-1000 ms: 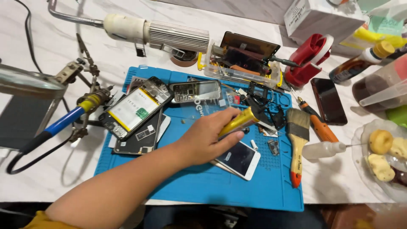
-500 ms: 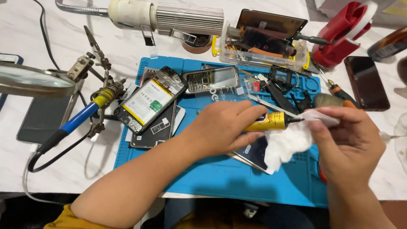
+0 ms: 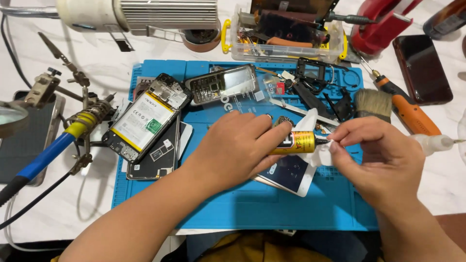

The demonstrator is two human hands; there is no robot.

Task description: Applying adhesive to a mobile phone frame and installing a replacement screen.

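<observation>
Both hands meet over the middle of the blue work mat (image 3: 233, 213) that covers the centre of the white surface (image 3: 63, 213). Her or his left hand (image 3: 238, 148) is curled around a small yellow glue tube (image 3: 297, 142), held level with its dark nozzle pointing right; the right hand (image 3: 376, 155) has its fingertips pinched narrow on a scrap of white tissue (image 3: 310, 127) right at that nozzle tip. Just beneath the tube, partly hidden by the left hand, a white phone (image 3: 286, 175) lies on the mat. By the look of it, the step in hand is wiping or clearing the nozzle, with the tube already gripped. I judge the next move calls for a steady left grip and a light, precise touch from the right fingers so no glue smears onto the phone underneath. Toward the mat's left edge an opened phone with its battery showing (image 3: 145, 119) rests on another dark panel, and an old keypad phone (image 3: 222, 84) sits near the far edge. A brush (image 3: 373, 104) and an orange screwdriver (image 3: 407, 109) lie by the mat's right edge, a clear parts box (image 3: 284, 34) stands beyond the far edge, and a blue-handled soldering iron (image 3: 46, 157) rests in its stand at the surface's left side.
</observation>
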